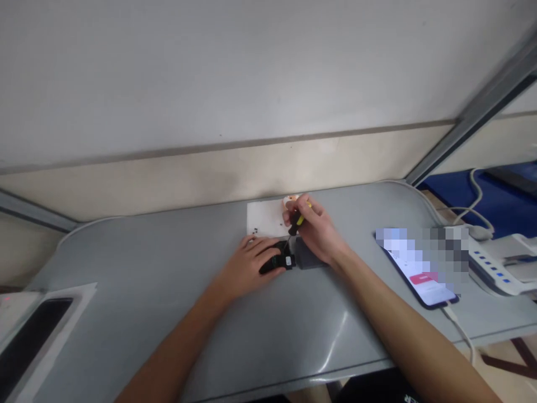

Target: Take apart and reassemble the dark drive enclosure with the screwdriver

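Observation:
A small black device [288,261], perhaps an opened phone, lies on the grey table. My left hand [251,263] presses on its left part, with the fingers over the top and the thumb along the near edge. My right hand [321,229] is closed round a screwdriver [298,219] with a black and yellow handle. Its thin shaft points down at the device's right part; whether the tip sits in a screw is too small to tell. A dark flat panel [308,256] lies against the device's right side, partly under my right hand.
Behind the hands, tiny dark pieces [255,230] rest on white paper [266,215]. To the right are a lit phone [419,274] with a cable and a white power strip [497,268]. A black-screened device [36,341] lies at far left. A wall backs the table.

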{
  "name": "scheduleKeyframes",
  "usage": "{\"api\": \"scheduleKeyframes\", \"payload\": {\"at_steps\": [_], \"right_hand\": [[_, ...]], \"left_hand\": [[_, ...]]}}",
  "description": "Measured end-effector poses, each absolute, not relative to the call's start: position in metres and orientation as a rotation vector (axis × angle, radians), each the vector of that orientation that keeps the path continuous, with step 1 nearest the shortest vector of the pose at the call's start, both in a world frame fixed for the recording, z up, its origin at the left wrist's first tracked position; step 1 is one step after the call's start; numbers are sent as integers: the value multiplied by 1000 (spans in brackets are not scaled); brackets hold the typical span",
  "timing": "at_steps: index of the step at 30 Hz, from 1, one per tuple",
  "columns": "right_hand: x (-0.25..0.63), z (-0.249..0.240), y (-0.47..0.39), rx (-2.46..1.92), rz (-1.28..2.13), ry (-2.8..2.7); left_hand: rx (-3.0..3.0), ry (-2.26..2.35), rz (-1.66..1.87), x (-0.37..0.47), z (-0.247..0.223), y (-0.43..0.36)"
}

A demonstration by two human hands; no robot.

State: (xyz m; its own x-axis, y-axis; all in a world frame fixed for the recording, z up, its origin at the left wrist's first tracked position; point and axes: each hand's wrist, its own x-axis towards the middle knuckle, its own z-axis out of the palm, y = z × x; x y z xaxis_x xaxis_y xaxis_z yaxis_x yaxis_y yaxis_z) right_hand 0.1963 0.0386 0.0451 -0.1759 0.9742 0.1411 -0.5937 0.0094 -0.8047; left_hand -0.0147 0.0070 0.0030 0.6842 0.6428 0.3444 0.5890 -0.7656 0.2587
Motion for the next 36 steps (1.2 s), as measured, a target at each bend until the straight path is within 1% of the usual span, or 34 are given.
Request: {"api": "scheduleKeyframes", "payload": {"at_steps": [3, 6, 9, 14, 19, 26, 29, 33, 36], "right_hand": [[197, 40, 40, -714, 1377, -995], [198, 34, 42, -841, 1153, -1217], [199, 28, 43, -922, 1017, -1372], [198, 16, 53, -1057, 889, -1310], [198, 11, 61, -1028, 936, -1232], [198, 26, 52, -984, 1026, -1183], [195, 31, 47, -937, 1127, -1131], [192, 33, 42, -765, 1305, -1078], [192, 34, 40, -719, 1328, -1108]], "left_hand": [[2754, 1017, 604, -14, 3, 7], [2762, 1021, 592, -15, 3, 8], [2770, 1019, 612, -16, 2, 8], [2771, 999, 641, -17, 1, 9], [2775, 1004, 633, -17, 0, 9], [2786, 1009, 615, -16, 0, 9], [2775, 1007, 600, -17, 2, 9], [2774, 1002, 584, -16, 3, 8], [2771, 997, 601, -15, 3, 8]]}}
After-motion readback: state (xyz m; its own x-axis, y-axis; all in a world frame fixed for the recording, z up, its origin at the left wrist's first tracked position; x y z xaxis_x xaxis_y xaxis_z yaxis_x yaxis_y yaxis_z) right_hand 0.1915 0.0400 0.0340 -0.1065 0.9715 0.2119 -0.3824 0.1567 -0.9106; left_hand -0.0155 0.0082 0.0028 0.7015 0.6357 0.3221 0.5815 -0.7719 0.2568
